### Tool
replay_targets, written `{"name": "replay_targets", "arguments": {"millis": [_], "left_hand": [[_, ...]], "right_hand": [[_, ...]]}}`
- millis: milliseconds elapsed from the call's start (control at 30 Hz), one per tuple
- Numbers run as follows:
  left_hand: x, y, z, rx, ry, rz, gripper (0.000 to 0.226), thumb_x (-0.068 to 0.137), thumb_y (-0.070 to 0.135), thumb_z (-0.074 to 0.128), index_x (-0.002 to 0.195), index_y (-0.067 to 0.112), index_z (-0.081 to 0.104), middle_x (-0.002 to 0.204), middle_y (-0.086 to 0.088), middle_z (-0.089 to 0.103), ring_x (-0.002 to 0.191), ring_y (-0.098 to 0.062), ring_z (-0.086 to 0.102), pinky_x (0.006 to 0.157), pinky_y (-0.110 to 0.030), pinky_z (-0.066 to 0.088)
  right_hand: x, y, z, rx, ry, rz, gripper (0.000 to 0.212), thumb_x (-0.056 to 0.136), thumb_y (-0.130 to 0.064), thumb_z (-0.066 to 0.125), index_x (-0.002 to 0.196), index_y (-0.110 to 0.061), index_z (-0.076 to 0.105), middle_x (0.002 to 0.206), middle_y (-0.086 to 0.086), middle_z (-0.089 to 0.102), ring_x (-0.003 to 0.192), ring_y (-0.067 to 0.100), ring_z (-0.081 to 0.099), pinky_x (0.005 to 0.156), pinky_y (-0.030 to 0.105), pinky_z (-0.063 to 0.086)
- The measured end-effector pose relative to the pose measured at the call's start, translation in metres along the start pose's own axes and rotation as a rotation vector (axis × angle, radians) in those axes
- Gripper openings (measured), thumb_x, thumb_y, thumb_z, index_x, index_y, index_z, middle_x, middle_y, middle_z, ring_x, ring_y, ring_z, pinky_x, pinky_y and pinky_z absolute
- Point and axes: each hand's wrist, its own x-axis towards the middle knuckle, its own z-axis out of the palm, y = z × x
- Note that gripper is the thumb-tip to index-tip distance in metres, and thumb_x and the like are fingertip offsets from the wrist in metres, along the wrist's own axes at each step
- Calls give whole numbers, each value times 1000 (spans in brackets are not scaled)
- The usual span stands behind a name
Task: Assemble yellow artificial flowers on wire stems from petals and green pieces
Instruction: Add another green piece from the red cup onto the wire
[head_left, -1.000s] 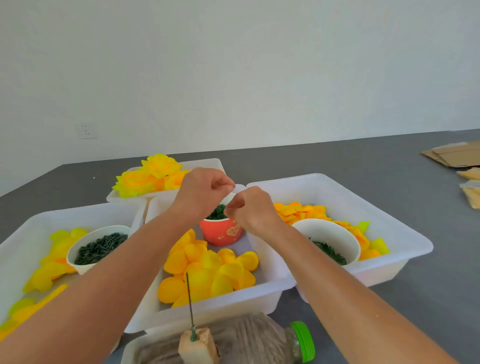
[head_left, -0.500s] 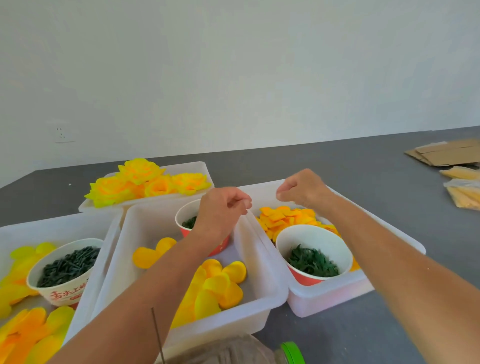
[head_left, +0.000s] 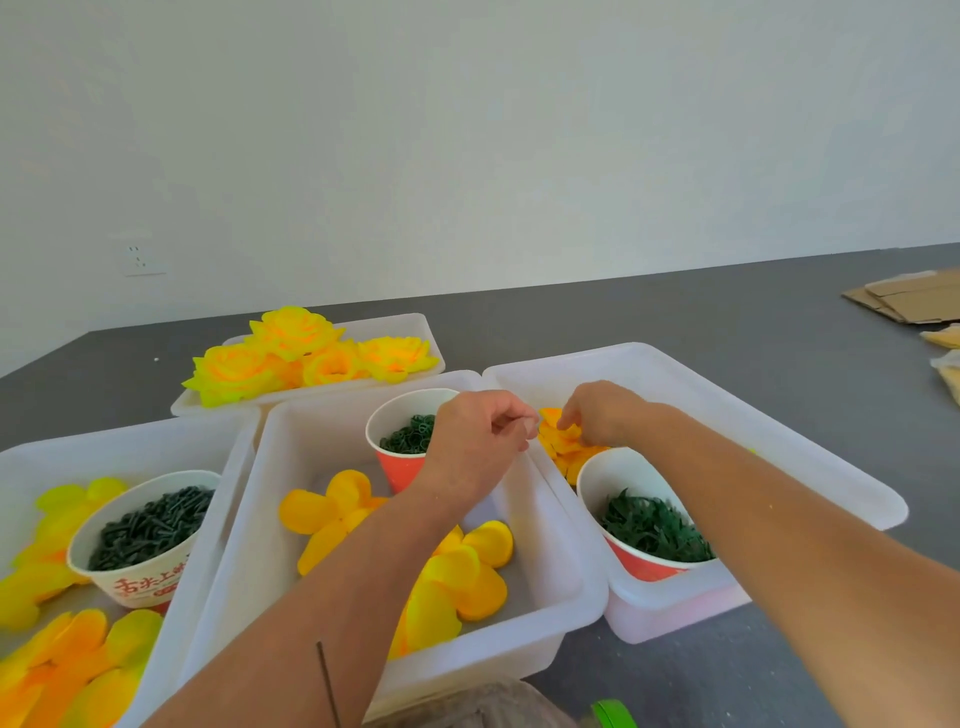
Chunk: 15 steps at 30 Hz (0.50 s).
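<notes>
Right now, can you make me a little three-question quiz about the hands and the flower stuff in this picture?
1. True or false: the finished flowers lie in the far tray.
2. Which hand reaches the orange petals? A left hand, B right hand.
3. Fill in: the middle cup holds green ____.

Key: 1 true. 2 B. 3 rings.

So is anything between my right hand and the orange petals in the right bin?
Nothing visible. The right hand is already down at the orange petals in the right bin, fingertips touching the pile. The cup of green leaf pieces sits nearer you, beside the forearm, not in the way.
</notes>
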Motion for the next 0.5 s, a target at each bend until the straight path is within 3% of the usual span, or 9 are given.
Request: {"name": "replay_targets", "arguments": {"millis": [67,133,300,433,500], "left_hand": [[0,0,0,16,-5,6,12,86,4,60,81,7,71,68,4,63,55,13,55,60,2,38],[0,0,0,36,-5,12,12,86,5,60,81,7,71,68,4,63,55,13,55,61,3,37],[0,1,-1,46,-15,14,12,86,5,60,84,7,71,76,-4,70,59,4,56,62,1,39],[0,1,-2,42,-4,13,12,86,3,60,84,7,71,76,-5,69,60,2,56,62,0,39],[-1,1,-2,33,-5,7,12,86,4,60,84,7,71,77,-7,70,60,1,57,63,-2,41]], "right_hand": [[1,-2,1,-82,99,39,9,86,-6,56,79,-6,62,76,5,57,81,25,55,65,25,41],[3,-2,5,-92,151,55,25,86,-7,56,62,-10,50,64,2,47,72,23,50,59,24,36],[4,11,-6,90,381,96,16,90,-12,50,90,-6,66,97,9,64,92,27,58,72,28,42],[-6,25,-19,437,489,151,11,78,-16,64,70,-11,60,78,8,60,78,23,53,68,28,39],[-10,30,-20,568,567,177,9,75,-14,67,74,-11,59,75,5,56,76,21,50,67,28,37]]}}
